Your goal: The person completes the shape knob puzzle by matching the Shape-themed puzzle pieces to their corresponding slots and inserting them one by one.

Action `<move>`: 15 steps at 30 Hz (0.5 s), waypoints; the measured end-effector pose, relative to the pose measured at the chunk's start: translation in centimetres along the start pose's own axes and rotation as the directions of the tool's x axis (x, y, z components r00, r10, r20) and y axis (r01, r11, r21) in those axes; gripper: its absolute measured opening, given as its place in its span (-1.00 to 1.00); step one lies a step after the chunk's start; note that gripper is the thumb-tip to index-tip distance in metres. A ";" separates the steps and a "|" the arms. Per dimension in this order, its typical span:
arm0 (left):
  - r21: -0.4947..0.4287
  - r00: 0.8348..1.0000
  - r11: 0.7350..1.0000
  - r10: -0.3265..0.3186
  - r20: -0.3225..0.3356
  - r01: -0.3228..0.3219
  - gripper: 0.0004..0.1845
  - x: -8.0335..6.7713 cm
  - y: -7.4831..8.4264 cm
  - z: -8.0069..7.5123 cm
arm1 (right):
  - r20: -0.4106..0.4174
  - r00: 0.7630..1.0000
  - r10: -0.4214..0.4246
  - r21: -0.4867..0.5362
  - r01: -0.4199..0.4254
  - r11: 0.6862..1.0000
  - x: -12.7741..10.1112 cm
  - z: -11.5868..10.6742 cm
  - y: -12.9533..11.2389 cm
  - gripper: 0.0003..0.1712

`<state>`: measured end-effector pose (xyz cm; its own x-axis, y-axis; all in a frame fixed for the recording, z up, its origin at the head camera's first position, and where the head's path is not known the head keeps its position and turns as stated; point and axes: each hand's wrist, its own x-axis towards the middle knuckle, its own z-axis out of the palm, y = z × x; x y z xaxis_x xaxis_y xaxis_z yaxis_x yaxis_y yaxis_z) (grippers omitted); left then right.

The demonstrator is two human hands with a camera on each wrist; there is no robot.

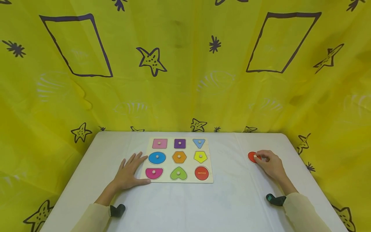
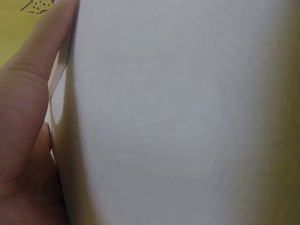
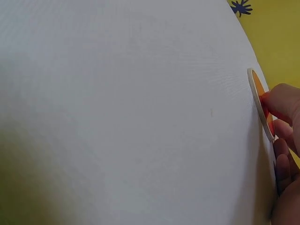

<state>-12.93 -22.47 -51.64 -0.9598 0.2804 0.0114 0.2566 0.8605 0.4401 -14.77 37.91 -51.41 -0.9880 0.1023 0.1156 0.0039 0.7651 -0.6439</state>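
A pale wooden knob puzzle board [image 1: 189, 180] lies on the white table, bearing shapes such as a blue oval piece [image 1: 153, 160], a green heart piece [image 1: 182, 175] and a yellow pentagon piece [image 1: 198, 159]. Its near right spot shows a red printed circle [image 1: 202, 177] with lettering and no knob. My left hand [image 1: 128, 174] rests at the board's left edge, fingers spread, thumb at the near left corner. Off to the right, thumb and fingers of my right hand [image 1: 272, 166] pinch the knob of a red round puzzle piece [image 1: 251, 157]. In the right wrist view, that piece [image 3: 257, 93] appears edge-on, close to the tabletop.
The white table [image 1: 203, 206] ends at a yellow curtain [image 1: 179, 96] with star drawings behind and at both sides. A dark wrist camera mount sticks out at the left sleeve [image 1: 95, 216] and another at the right sleeve [image 1: 304, 211].
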 end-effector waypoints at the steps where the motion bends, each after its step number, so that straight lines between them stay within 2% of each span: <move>1: -0.001 1.000 1.000 0.002 -0.001 -0.002 0.15 0.0 0.0 0.0 | -0.008 1.000 -0.010 -0.004 0.010 1.000 -0.1 0.0 0.0 -0.65; 8: 0.000 1.000 1.000 0.012 -0.001 -0.012 0.14 0.1 -0.1 0.1 | -0.015 0.999 -0.052 -0.002 0.052 0.999 0.1 -0.2 -1.0 -0.72; 15: -0.003 1.000 1.000 0.021 -0.004 -0.021 0.14 0.0 -0.3 0.1 | -0.002 0.994 -0.106 0.031 0.106 0.994 0.4 0.0 -2.9 -0.77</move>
<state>-13.00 -22.65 -51.82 -0.9546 0.2967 0.0247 0.2765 0.8529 0.4429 -15.13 35.69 -49.50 -0.9825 0.0220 0.1849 -0.1057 0.7514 -0.6513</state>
